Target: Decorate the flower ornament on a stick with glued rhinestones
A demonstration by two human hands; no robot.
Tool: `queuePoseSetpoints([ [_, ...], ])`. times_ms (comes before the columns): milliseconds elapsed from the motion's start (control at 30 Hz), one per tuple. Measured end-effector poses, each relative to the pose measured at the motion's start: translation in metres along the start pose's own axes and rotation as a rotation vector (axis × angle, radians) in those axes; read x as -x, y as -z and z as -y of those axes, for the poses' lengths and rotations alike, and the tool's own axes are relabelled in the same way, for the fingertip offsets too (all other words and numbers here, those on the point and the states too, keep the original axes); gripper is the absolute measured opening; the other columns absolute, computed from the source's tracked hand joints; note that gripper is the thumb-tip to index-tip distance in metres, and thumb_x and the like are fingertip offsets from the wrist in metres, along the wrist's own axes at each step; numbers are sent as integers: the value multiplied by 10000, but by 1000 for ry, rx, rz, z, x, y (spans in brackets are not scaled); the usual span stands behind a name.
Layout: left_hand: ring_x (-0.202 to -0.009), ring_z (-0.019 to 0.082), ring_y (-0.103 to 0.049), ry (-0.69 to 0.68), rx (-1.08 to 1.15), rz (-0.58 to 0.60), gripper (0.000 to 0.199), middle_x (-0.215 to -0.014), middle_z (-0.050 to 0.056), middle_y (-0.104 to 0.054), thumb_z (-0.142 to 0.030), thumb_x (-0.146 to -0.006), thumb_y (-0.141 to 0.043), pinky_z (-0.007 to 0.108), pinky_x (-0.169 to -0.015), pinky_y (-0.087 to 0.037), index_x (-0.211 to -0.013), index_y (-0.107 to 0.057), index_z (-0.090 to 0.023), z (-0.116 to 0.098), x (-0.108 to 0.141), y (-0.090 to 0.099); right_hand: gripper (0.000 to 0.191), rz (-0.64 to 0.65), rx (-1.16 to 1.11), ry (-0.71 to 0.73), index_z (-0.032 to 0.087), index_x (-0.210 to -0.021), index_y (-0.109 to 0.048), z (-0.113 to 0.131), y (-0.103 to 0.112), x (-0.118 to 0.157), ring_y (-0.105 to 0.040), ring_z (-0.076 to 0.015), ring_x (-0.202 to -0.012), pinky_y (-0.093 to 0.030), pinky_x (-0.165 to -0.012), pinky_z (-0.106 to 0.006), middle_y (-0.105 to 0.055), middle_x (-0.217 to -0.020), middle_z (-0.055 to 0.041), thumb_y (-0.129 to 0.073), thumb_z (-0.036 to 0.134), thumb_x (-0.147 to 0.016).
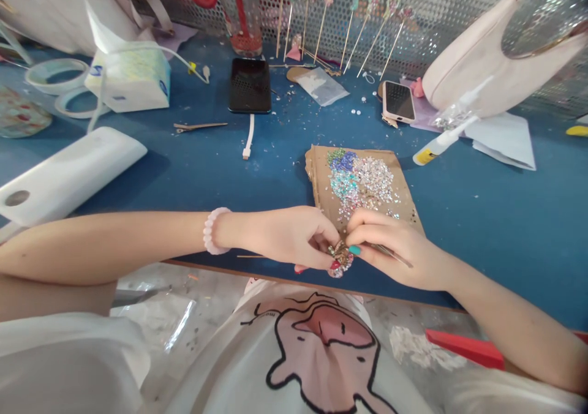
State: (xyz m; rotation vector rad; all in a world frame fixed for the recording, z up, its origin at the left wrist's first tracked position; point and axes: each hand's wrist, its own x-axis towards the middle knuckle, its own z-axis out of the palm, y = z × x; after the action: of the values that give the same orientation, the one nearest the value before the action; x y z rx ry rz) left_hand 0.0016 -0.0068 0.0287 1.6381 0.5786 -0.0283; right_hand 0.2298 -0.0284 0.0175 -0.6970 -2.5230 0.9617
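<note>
My left hand, with a pale beaded bracelet at the wrist, pinches a small rhinestone-covered ornament at the table's front edge. A thin wooden stick shows to the left beneath this hand; whether it joins the ornament is hidden. My right hand is closed around slim metal tweezers, its fingertips against the ornament's right side. The tweezers' tips are hidden by the fingers. Just beyond both hands lies a cardboard piece bearing loose rhinestones in green, blue, turquoise, pink and clear heaps.
Several decorated sticks stand along the perforated metal panel at the back. Nearby are a black phone, a smaller phone, a glue bottle, a tissue pack, a white device and a pale bag.
</note>
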Motion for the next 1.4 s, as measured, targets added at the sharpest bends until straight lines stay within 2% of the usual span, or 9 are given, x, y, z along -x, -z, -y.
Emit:
queuePoseSetpoints([
  [167,-490,40,-507,-8,17,56,141,-611,-41,-560,-162,-859,-572,103,-463,-386,-866,-697,-96,2,1,1,145,35,-47,-3,184,-925,-582,1,-1,0,-513,-96,-757,-418,-682,-227,-500,-882,-21,-457,119,-964],
  [333,-467,32,-498,-24,22,41,134,-556,-58,-543,-133,-849,-573,87,-451,-369,-831,-704,-109,4,0,-2,133,46,-73,-10,185,-925,-585,3,-2,-2,-517,-92,-768,-417,-693,-223,-501,-882,-16,-474,124,-961],
  [633,-502,57,-524,11,19,-1,191,-596,-29,-558,-173,-872,-552,120,-484,-398,-933,-713,-90,0,0,-2,155,19,-31,-44,185,-880,-529,5,0,-3,-492,-98,-732,-422,-665,-238,-483,-857,-15,-424,92,-944],
  [1000,-488,60,-540,6,12,-17,182,-562,-34,-562,-192,-864,-566,127,-488,-383,-912,-723,-113,3,-1,-5,149,16,22,-28,187,-861,-520,6,0,-3,-482,-91,-692,-415,-612,-224,-481,-856,-15,-436,84,-929],
  [1133,-485,69,-532,-14,43,-76,194,-541,-47,-551,-306,-879,-604,141,-490,-389,-913,-708,-145,9,-4,-4,170,-95,60,20,200,-994,-554,1,-1,0,-549,-136,-795,-466,-715,-285,-548,-902,-44,-394,145,-973],
  [1200,-478,66,-522,-42,62,-157,191,-530,-53,-549,-328,-882,-608,143,-485,-383,-841,-678,-156,13,-6,-3,258,-228,49,41,222,-1145,-561,-3,-1,4,-565,-167,-879,-472,-786,-340,-577,-1074,-83,-343,236,-1009],
  [1267,-462,62,-512,-60,73,-218,225,-500,-59,-536,-328,-885,-607,140,-474,-372,-741,-620,-156,16,-8,-3,359,-373,3,16,275,-1247,-557,-8,0,10,-557,-187,-896,-467,-766,-363,-531,-1253,-85,-298,382,-1023],
  [1333,-448,58,-508,-54,71,-229,245,-482,-66,-525,-320,-888,-606,139,-469,-370,-706,-581,-156,18,-9,-2,477,-456,-49,-32,315,-1298,-538,-13,0,14,-539,-187,-790,-453,-671,-352,-574,-1178,-64,-233,535,-1005],
  [1400,-446,56,-510,-46,61,-227,242,-484,-66,-532,-309,-888,-605,140,-475,-375,-705,-573,-154,19,-10,-1,609,-444,-74,-92,311,-1323,-520,-18,1,18,-519,-187,-682,-436,-613,-342,-631,-947,-43,-164,650,-962],
])
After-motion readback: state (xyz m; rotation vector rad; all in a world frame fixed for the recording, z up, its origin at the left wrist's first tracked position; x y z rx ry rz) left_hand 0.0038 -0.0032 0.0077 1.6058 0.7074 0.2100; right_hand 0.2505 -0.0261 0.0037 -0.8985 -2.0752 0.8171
